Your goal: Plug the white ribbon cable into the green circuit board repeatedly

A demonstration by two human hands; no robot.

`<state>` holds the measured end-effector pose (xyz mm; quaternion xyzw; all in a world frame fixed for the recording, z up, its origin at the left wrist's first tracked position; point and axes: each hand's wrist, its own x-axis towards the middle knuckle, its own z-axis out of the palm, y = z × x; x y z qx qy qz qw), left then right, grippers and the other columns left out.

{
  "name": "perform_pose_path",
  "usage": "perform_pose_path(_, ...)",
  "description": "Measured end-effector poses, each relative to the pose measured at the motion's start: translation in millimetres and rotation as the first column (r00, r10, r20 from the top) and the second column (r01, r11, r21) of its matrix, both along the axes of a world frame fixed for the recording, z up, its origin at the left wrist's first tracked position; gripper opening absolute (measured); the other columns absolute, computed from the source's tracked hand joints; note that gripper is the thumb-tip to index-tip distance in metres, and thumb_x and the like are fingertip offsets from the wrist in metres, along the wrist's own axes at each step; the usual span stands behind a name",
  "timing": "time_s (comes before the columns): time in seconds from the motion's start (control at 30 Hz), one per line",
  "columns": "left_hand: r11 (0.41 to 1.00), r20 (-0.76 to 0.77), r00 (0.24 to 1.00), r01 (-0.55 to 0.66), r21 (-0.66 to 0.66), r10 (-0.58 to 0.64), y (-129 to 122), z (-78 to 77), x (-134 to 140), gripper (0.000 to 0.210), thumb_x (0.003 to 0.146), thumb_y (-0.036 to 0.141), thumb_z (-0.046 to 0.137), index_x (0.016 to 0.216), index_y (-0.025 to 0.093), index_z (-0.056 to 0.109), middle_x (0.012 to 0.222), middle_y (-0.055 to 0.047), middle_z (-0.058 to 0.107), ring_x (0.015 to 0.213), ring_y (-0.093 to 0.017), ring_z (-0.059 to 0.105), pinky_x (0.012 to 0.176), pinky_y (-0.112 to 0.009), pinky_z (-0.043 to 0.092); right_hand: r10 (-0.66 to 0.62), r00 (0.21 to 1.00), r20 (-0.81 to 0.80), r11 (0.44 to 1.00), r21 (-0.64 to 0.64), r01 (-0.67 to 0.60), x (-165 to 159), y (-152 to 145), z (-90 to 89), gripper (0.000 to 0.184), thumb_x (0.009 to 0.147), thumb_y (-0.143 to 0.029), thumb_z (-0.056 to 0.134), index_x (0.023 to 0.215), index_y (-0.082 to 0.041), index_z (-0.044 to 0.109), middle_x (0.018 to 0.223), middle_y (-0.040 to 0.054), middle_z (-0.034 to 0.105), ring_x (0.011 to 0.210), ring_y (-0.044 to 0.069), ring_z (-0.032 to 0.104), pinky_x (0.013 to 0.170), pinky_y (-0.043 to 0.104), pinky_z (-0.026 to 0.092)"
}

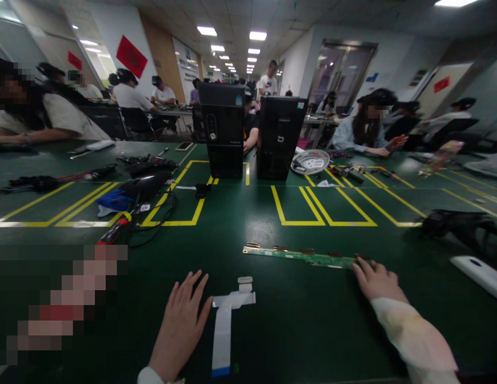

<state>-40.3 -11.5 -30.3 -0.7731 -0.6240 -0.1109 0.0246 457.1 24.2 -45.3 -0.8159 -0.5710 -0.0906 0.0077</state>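
My left hand lies palm down on the green table, fingers stretched out and holding nothing. Just right of its thumb is a white flat ribbon cable, folded crosswise, with a connector at the top and a blue tip at the bottom. A long, narrow green circuit board lies flat farther forward. At its right end, my right hand has thumb and fingertips closed on the board; the far fingers partly hide that end.
Two black computer towers stand at the back. Left are black cables and a red-black handled tool. A white basket and loose parts are at back right, a white device at far right. Several people sit around.
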Motion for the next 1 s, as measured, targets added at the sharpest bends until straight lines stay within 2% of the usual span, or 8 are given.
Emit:
perform_pose_path(0.07, 1.000, 0.003, 1.000, 0.004, 0.014, -0.005, -0.1, 0.3, 0.2, 0.053, 0.093, 0.046, 0.035, 0.137, 0.019, 0.044, 0.145, -0.010, 0.043, 0.137, -0.027, 0.032, 0.110, -0.052, 0.028, 0.016, 1.000, -0.009, 1.000, -0.013, -0.016, -40.3, 7.7, 6.6, 0.059, 0.093, -0.045, 0.019, 0.132, -0.018, 0.053, 0.123, 0.0201, 0.053, 0.102, 0.033, 0.053, 0.084, 0.049, 0.044)
perform_pose_path(0.13, 1.000, 0.004, 1.000, 0.002, 0.022, -0.002, -0.7, 1.0, 0.8, 0.052, 0.093, 0.045, 0.035, 0.137, 0.019, 0.044, 0.144, -0.009, 0.043, 0.136, -0.027, 0.033, 0.110, -0.052, 0.028, 0.141, 0.990, -0.006, 0.990, -0.021, -0.141, -78.7, 11.2, 11.5, 0.056, 0.094, -0.044, 0.021, 0.134, -0.019, 0.051, 0.127, 0.0194, 0.052, 0.101, 0.032, 0.053, 0.084, 0.048, 0.044)
perform_pose_path(0.27, 1.000, 0.003, 1.000, -0.002, 0.021, 0.002, -1.3, 1.6, 1.8, 0.053, 0.093, 0.046, 0.035, 0.137, 0.018, 0.044, 0.145, -0.010, 0.043, 0.136, -0.027, 0.033, 0.110, -0.052, 0.028, 0.369, 0.929, 0.005, 0.929, 0.002, -0.369, -146.2, 7.8, 22.3, 0.054, 0.095, -0.043, 0.024, 0.138, -0.017, 0.046, 0.131, 0.0186, 0.049, 0.107, 0.030, 0.049, 0.088, 0.044, 0.043)
perform_pose_path(0.43, 1.000, 0.001, 1.000, 0.000, 0.019, 0.000, -0.6, 0.5, 1.7, 0.054, 0.093, 0.046, 0.035, 0.137, 0.017, 0.044, 0.145, -0.011, 0.042, 0.137, -0.027, 0.032, 0.110, -0.051, 0.028, 0.441, 0.897, -0.018, 0.898, -0.001, -0.441, -197.4, -1.7, 35.1, 0.057, 0.093, -0.049, 0.035, 0.140, -0.018, 0.042, 0.132, 0.0169, 0.048, 0.110, 0.029, 0.047, 0.090, 0.042, 0.043)
perform_pose_path(0.63, 1.000, 0.013, 1.000, -0.003, 0.016, 0.003, -0.6, 0.8, 1.2, 0.053, 0.093, 0.047, 0.035, 0.137, 0.019, 0.044, 0.145, -0.010, 0.042, 0.137, -0.027, 0.032, 0.110, -0.051, 0.029, 0.443, 0.896, -0.027, 0.896, -0.023, -0.444, -200.0, -3.8, 37.6, 0.059, 0.092, -0.051, 0.037, 0.140, -0.017, 0.043, 0.134, 0.0167, 0.047, 0.111, 0.030, 0.046, 0.090, 0.043, 0.043)
perform_pose_path(0.8, 1.000, 0.002, 1.000, 0.003, 0.005, -0.003, -0.4, 0.1, 0.3, 0.054, 0.093, 0.047, 0.034, 0.138, 0.018, 0.043, 0.145, -0.011, 0.042, 0.137, -0.028, 0.032, 0.109, -0.053, 0.029, 0.491, 0.870, -0.054, 0.867, -0.064, -0.494, -181.9, 2.5, 54.6, 0.056, 0.093, -0.046, 0.038, 0.142, -0.019, 0.038, 0.132, 0.0133, 0.051, 0.109, 0.027, 0.050, 0.088, 0.042, 0.045)
perform_pose_path(0.9, 1.000, -0.003, 1.000, 0.011, 0.028, -0.011, 0.5, -1.4, -0.2, 0.053, 0.093, 0.045, 0.035, 0.137, 0.017, 0.045, 0.144, -0.011, 0.043, 0.136, -0.029, 0.033, 0.109, -0.053, 0.030, 0.630, 0.773, -0.071, 0.773, -0.035, -0.634, -167.9, 12.9, 65.9, 0.049, 0.092, -0.038, 0.043, 0.137, -0.017, 0.045, 0.129, 0.0133, 0.053, 0.109, 0.027, 0.052, 0.091, 0.044, 0.045)
perform_pose_path(1.0, 0.998, -0.004, 1.000, 0.020, 0.056, -0.019, 1.4, -2.5, -0.1, 0.052, 0.093, 0.044, 0.036, 0.136, 0.017, 0.045, 0.143, -0.011, 0.044, 0.135, -0.028, 0.035, 0.110, -0.052, 0.029, 0.811, 0.573, -0.119, 0.580, 0.035, -0.814, -158.4, 25.6, 66.4, 0.040, 0.092, -0.031, 0.044, 0.127, -0.016, 0.053, 0.129, 0.0131, 0.052, 0.115, 0.026, 0.048, 0.097, 0.046, 0.042)
